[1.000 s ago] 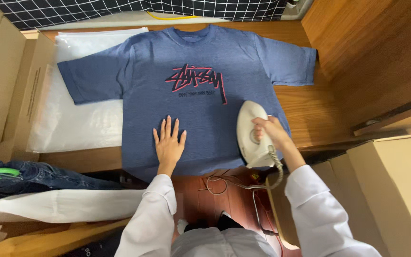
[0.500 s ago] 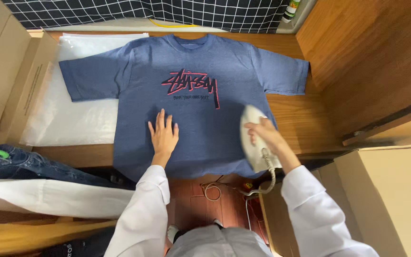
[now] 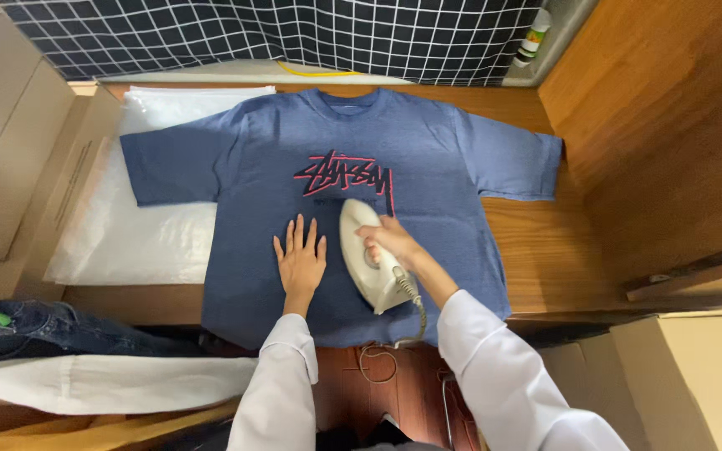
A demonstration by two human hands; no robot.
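Head view, low centre of frame: two white-sleeved arms reach up onto a blue short-sleeved cotton T-shirt [image 3: 428, 159] spread flat on a brown wooden worktop [image 3: 536, 242]. Left hand [image 3: 300, 260] lies flat, fingers spread, pressing the cloth; right hand [image 3: 388, 240], just beside it, is wrapped round the handle of a cream plastic iron [image 3: 363, 259] resting on the shirt below its red chest print. Folded denim [image 3: 35, 330] sits lower left; white sheeting [image 3: 144, 242] mid-left; a black grid-patterned cloth [image 3: 294, 38] along the top.
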